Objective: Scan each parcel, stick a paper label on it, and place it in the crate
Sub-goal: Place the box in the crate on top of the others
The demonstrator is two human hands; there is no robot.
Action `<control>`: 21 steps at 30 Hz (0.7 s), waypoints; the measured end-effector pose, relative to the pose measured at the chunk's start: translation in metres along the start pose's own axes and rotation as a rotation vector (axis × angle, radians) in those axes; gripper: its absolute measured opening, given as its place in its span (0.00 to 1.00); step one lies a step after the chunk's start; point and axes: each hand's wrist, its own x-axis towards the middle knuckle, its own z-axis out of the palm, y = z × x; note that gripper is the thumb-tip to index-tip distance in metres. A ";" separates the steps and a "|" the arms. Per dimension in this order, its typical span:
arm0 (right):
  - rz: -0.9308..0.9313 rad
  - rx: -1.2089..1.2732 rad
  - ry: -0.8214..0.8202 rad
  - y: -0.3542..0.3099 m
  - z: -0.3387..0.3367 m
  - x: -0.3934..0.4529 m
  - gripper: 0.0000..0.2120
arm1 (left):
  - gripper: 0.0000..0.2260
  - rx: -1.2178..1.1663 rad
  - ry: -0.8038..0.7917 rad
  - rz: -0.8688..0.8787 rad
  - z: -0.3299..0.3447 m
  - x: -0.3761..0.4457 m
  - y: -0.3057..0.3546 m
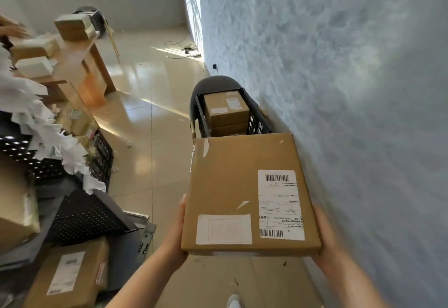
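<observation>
I carry a flat brown cardboard parcel [232, 186] in front of me, above the floor. On its top are a white barcode shipping label [280, 204] and a smaller white paper label [224, 229]. My left hand [178, 232] holds its left edge and my right hand [323, 237] holds its right edge; most of the fingers are hidden under the box. Just beyond the parcel stands a black plastic crate [260, 124] resting on a dark chair [215, 84], with labelled brown boxes [225, 109] stacked inside.
A pale textured wall [351, 65] runs along the right. On the left are black crates [101, 157] with crumpled white paper, a brown parcel [70, 276] low down, and wooden tables [80, 58] with boxes. Another person's hand [14, 30] shows at far left. Glossy tiled floor [145, 114] lies between.
</observation>
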 end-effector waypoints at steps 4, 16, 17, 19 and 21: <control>0.037 -0.099 0.002 -0.040 0.020 0.090 0.19 | 0.21 0.044 0.112 -0.108 0.004 0.078 0.023; -0.067 -0.326 0.150 -0.125 0.063 0.346 0.07 | 0.09 0.143 0.246 -0.031 0.024 0.318 0.079; -0.065 -0.319 0.172 -0.131 0.066 0.370 0.07 | 0.07 0.148 0.245 -0.039 0.026 0.339 0.085; -0.040 -0.326 0.204 -0.142 0.073 0.411 0.07 | 0.04 0.135 0.256 -0.082 0.029 0.379 0.092; 0.014 -0.317 0.218 -0.153 0.076 0.451 0.08 | 0.06 0.151 0.249 -0.160 0.032 0.416 0.098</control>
